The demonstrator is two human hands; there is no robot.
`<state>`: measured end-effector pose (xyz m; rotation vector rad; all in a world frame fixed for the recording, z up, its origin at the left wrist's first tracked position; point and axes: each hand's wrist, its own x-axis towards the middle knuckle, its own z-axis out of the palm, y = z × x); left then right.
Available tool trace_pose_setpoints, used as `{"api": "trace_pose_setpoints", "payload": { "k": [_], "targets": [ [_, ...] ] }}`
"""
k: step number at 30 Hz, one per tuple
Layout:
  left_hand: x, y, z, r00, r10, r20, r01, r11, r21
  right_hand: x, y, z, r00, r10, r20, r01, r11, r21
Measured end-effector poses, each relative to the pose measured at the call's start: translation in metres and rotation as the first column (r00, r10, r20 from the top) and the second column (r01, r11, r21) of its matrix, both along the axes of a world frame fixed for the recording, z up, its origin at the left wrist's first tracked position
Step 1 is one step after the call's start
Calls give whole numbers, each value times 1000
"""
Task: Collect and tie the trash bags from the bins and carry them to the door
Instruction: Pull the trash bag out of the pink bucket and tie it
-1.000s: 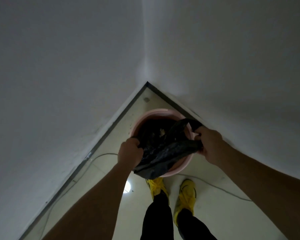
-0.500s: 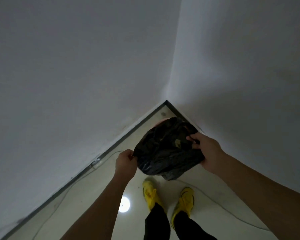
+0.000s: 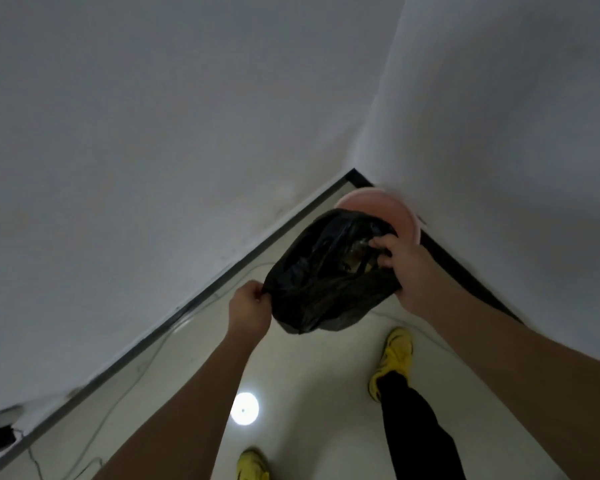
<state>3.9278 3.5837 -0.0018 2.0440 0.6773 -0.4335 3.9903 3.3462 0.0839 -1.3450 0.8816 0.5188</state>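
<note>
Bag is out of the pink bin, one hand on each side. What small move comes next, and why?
Probably draw the left hand and right hand together to gather the mouth for a knot: the black plastic trash bag hangs clear of the round pink bin, its mouth spread open between them, untied.

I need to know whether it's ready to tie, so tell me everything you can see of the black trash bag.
The black trash bag is thin, glossy, crinkled plastic, held in the air near the pink bin in the wall corner. Its mouth is untied and stretched between two hands: the left hand pinches one edge and the right hand grips the opposite edge. Something dim shows inside, too dark to identify. The bottom sags toward the floor.
</note>
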Motion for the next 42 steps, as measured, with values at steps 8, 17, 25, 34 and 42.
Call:
{"api": "trace_pose_setpoints", "payload": {
  "k": [8, 17, 25, 34, 42],
  "targets": [
    [-50, 65, -48, 994, -84, 70, 85, 996, -7, -78, 55, -40, 992, -69, 108, 77, 994, -76],
    [-83, 80, -189, 994, 101, -49, -104, 991, -81, -122, 69, -179, 998, 35, 49, -29, 991, -132],
    [-75, 82, -272, 980, 185, 68, -169, 968, -184, -126, 90, -248, 981, 65, 183, -87, 989, 116],
    [-66, 149, -345, 950, 246, 191, -225, 966, -127, -98, 145, -342, 903, 283, 323, -387, 862, 326],
    [-58, 177, -368, 990, -59, 128, 42, 990, 135, -76, 149, -390, 836, 263, 481, -441, 844, 306]
  ]
}}
